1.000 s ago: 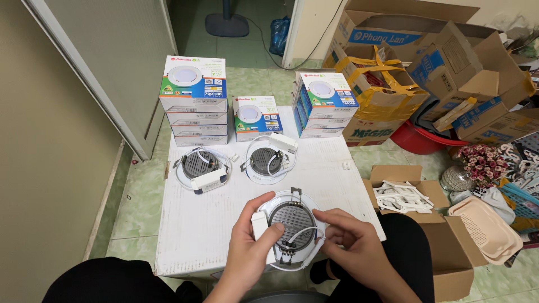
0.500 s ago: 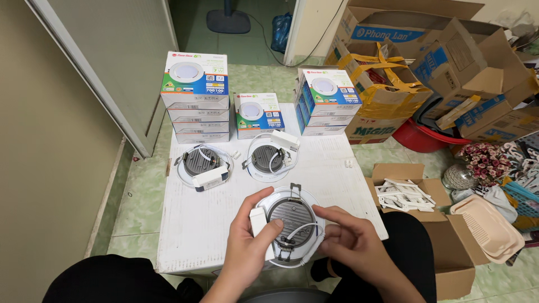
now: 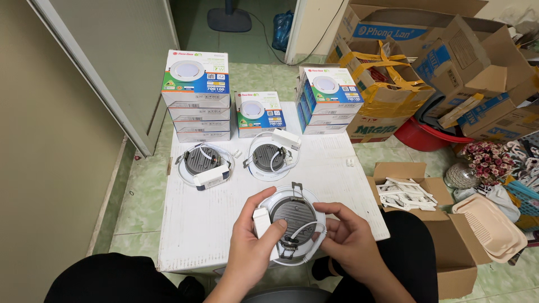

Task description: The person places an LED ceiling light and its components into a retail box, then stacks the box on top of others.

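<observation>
I hold a round recessed lamp [image 3: 293, 221], back side up, just above the near edge of the white counter [image 3: 185, 235]. My left hand [image 3: 251, 247] wraps its left rim, fingers curled shut around it with the thumb pressing the small white driver box [image 3: 261, 223] against the dark heat sink; my right hand [image 3: 351, 241] closes on the right rim, thumb on the edge, near the white wire [image 3: 306, 231] looping across the back. As I judge it, this lamp is mid-handling, its wire and driver not yet tucked as on the others. Beyond it, two more lamps [image 3: 202, 163] [image 3: 268, 158] lie face down on the counter with drivers and wires laid on top, seemingly done. At the far edge stand stacks of lamp cartons [image 3: 195, 95]; an open cardboard box of white parts [image 3: 405, 193] sits on the floor to my right.
</observation>
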